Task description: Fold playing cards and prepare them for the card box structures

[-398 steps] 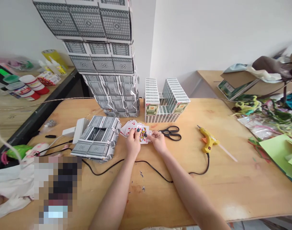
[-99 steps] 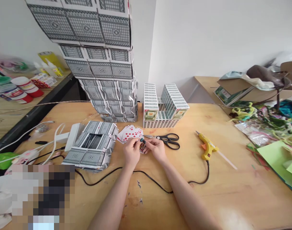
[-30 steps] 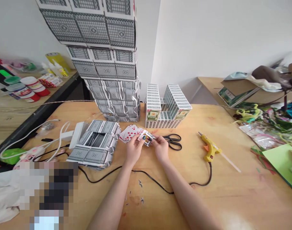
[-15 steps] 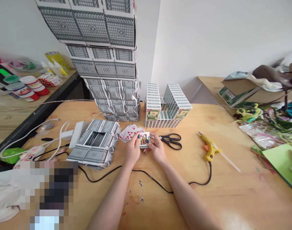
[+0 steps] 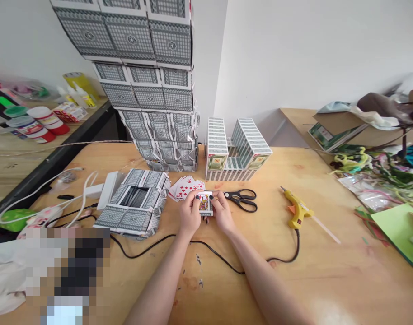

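Observation:
Between my two hands is a playing card (image 5: 205,204) with a face-card picture turned up; whether more cards lie under it I cannot tell. My left hand (image 5: 190,212) is closed on its left side, thumb on the face. On the right side my right hand (image 5: 222,211) grips it too, thumb near the edge and some fingers hidden beneath. Just behind the hands, red-suit playing cards (image 5: 185,187) lie fanned on the table. Black-handled scissors (image 5: 242,198) rest to the right, their blades partly hidden by my right hand.
A flat card-built panel (image 5: 133,203) lies left, before a tall card-covered tower (image 5: 162,90). Stacked card boxes (image 5: 238,153) stand behind the scissors. A yellow glue gun (image 5: 297,208) lies right; its black cord (image 5: 220,256) crosses under my forearms. Craft scraps (image 5: 379,180) crowd the right edge.
Both hands have drawn slightly toward me with the card, and the card has tilted a little. The thumbs have shifted on its face. The things on the table stay put.

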The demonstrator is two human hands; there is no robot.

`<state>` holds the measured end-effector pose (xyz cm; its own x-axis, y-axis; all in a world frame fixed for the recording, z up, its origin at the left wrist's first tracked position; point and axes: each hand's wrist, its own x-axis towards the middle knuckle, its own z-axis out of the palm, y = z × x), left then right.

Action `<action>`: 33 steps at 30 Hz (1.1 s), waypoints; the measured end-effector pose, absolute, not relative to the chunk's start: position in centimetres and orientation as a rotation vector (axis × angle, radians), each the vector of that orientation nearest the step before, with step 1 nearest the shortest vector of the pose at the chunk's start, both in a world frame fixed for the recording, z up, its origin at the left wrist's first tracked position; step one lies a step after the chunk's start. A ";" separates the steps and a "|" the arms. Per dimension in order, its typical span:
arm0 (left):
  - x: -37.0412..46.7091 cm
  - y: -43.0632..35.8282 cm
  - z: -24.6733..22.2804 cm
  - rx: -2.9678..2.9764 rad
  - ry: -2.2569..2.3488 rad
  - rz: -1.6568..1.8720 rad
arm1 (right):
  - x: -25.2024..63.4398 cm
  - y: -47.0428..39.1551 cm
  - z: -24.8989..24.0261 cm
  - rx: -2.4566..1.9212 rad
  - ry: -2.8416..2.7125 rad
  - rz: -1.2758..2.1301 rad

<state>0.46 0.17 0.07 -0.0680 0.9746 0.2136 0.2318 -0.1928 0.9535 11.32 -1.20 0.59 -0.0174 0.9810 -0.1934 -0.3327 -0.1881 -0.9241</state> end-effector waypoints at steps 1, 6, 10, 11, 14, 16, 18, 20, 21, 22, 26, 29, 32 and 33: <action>0.5 0.2 0.0 1.464 1.322 1.319 | 11.3 -1.2 0.6 -1.091 -0.845 1.476; 0.4 0.1 0.0 1.352 1.227 1.321 | 11.3 -1.2 0.3 -1.071 -0.864 1.474; 0.5 0.1 0.1 1.337 1.202 1.324 | 11.4 -1.1 0.3 -1.083 -0.857 1.475; 0.5 0.2 0.1 1.333 1.196 1.326 | 11.4 -1.0 0.3 -1.080 -0.853 1.478; 0.5 0.3 -0.1 1.321 1.188 1.331 | 11.4 -0.9 0.3 -1.055 -0.829 1.496; 0.4 0.4 -0.4 1.317 1.189 1.336 | 11.3 -0.9 0.3 -1.036 -0.798 1.519; 0.3 0.4 -0.6 1.320 1.191 1.337 | 11.3 -0.9 0.3 -1.018 -0.764 1.554; 0.1 0.4 -0.6 1.329 1.186 1.333 | 11.4 -1.0 0.3 -0.985 -0.742 1.613; 0.0 0.3 -0.6 1.337 1.181 1.331 | 11.5 -1.0 0.3 -0.961 -0.736 1.650; -0.2 0.3 -0.6 1.348 1.175 1.328 | 11.5 -1.0 0.3 -0.939 -0.737 1.692; -0.7 0.0 -0.2 1.426 1.146 1.311 | 11.6 -1.0 0.3 -0.926 -0.776 1.799; -1.1 -0.1 0.1 1.502 1.129 1.295 | 11.6 -0.9 0.1 -0.926 -0.811 1.807; -1.1 0.0 0.3 1.548 1.118 1.293 | 11.8 -0.7 -0.3 -0.922 -0.809 1.732; -1.0 0.1 0.3 1.544 1.120 1.302 | 11.9 -0.6 -0.4 -0.930 -0.800 1.688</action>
<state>-1.01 0.12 0.28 0.0746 0.9593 0.2724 0.1258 -0.2800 0.9517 11.86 -0.60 -0.40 -0.1968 0.9587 -0.2053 -0.4487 -0.2742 -0.8506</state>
